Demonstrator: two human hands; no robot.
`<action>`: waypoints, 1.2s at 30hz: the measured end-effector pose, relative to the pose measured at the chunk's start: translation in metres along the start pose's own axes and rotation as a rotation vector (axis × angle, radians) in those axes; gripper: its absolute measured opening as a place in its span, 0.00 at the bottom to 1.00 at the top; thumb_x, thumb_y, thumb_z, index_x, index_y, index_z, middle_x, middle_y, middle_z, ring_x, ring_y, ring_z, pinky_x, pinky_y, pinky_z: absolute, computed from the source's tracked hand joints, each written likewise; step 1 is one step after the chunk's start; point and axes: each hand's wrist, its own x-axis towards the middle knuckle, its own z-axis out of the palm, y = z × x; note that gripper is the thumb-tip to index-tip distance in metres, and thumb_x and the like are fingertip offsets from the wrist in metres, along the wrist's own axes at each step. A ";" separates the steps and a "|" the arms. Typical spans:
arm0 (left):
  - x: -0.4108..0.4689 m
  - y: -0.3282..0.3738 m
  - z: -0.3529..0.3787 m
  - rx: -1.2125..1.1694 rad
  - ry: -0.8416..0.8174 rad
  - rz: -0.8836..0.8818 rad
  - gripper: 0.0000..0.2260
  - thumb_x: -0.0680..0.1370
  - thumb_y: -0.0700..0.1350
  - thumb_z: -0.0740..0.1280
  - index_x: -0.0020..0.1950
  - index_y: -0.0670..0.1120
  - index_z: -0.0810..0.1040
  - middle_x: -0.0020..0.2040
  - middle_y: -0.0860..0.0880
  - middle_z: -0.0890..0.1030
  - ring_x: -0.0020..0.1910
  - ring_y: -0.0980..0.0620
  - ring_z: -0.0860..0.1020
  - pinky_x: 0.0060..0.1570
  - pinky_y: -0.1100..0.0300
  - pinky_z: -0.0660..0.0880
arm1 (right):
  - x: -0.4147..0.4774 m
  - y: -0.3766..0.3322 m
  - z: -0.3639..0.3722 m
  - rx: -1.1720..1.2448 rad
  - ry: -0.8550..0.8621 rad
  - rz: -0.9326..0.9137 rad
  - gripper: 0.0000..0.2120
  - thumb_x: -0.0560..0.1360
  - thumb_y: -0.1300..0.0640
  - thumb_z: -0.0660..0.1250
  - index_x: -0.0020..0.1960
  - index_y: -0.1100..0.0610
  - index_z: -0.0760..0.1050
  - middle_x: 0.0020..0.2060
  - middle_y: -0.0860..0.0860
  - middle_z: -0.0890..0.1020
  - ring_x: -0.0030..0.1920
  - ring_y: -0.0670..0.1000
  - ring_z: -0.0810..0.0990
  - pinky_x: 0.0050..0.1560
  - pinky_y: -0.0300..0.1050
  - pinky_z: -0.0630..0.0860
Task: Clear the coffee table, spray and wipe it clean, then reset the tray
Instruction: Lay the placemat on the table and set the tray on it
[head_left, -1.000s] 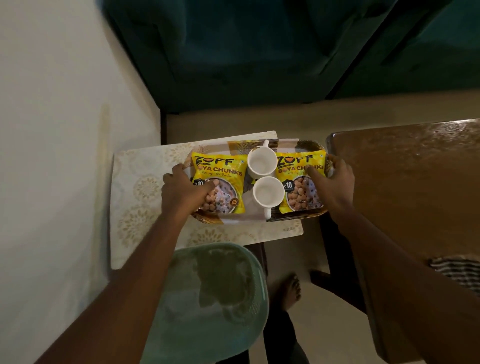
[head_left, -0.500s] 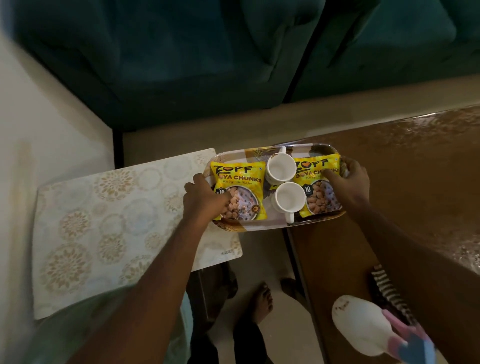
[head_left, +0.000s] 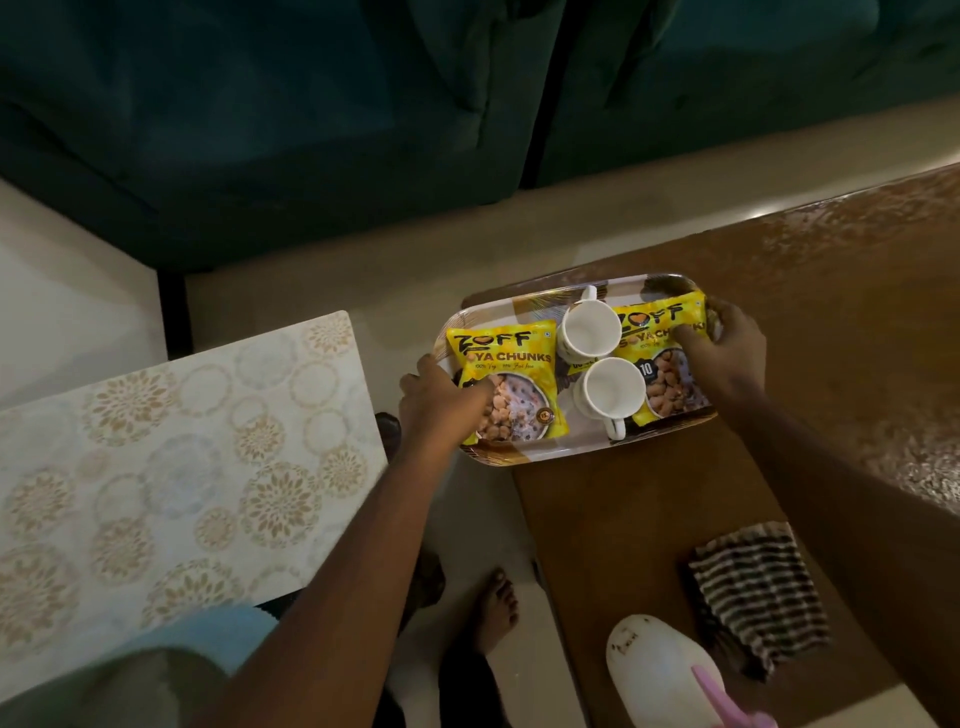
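An oval patterned tray (head_left: 535, 451) carries two yellow soya-chunk packets (head_left: 498, 358) (head_left: 660, 322) and two white mugs (head_left: 592, 328) (head_left: 613, 388). My left hand (head_left: 441, 402) grips its left end, thumb over the left packet. My right hand (head_left: 727, 345) grips its right end, fingers over the right packet. The tray sits over the left corner of the brown coffee table (head_left: 649, 519), its left part sticking out past the table's edge. A striped cloth (head_left: 758, 592) and a white spray bottle (head_left: 660, 670) with a pink trigger lie on the table near me.
A side table (head_left: 171, 467) with a floral-patterned top stands to the left. A dark green sofa (head_left: 363, 114) runs along the far side. My bare foot (head_left: 496, 608) is on the pale floor between the two tables.
The tray, held at both ends, has travelled right from the floral side table to the coffee table's left corner. The view has swung right, bringing in the cloth and spray bottle.
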 end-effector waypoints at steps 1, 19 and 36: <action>0.001 0.001 0.002 0.003 0.002 0.003 0.34 0.72 0.56 0.70 0.73 0.46 0.61 0.66 0.41 0.67 0.65 0.40 0.70 0.60 0.44 0.73 | 0.002 0.001 -0.001 -0.010 0.004 -0.001 0.36 0.66 0.39 0.63 0.70 0.56 0.72 0.64 0.59 0.75 0.66 0.60 0.71 0.65 0.60 0.70; -0.005 -0.029 -0.064 0.079 0.201 0.131 0.24 0.79 0.53 0.63 0.73 0.46 0.67 0.72 0.47 0.70 0.70 0.45 0.69 0.67 0.50 0.66 | -0.048 -0.080 0.049 -0.230 0.091 -0.375 0.20 0.76 0.49 0.63 0.64 0.58 0.74 0.62 0.56 0.77 0.65 0.58 0.70 0.62 0.54 0.66; 0.004 -0.108 -0.166 0.133 0.154 0.097 0.21 0.80 0.51 0.63 0.72 0.48 0.68 0.72 0.47 0.70 0.68 0.46 0.71 0.66 0.52 0.68 | -0.188 -0.154 0.210 -0.181 -0.480 -0.109 0.26 0.82 0.42 0.55 0.74 0.56 0.66 0.70 0.54 0.73 0.69 0.57 0.72 0.68 0.54 0.67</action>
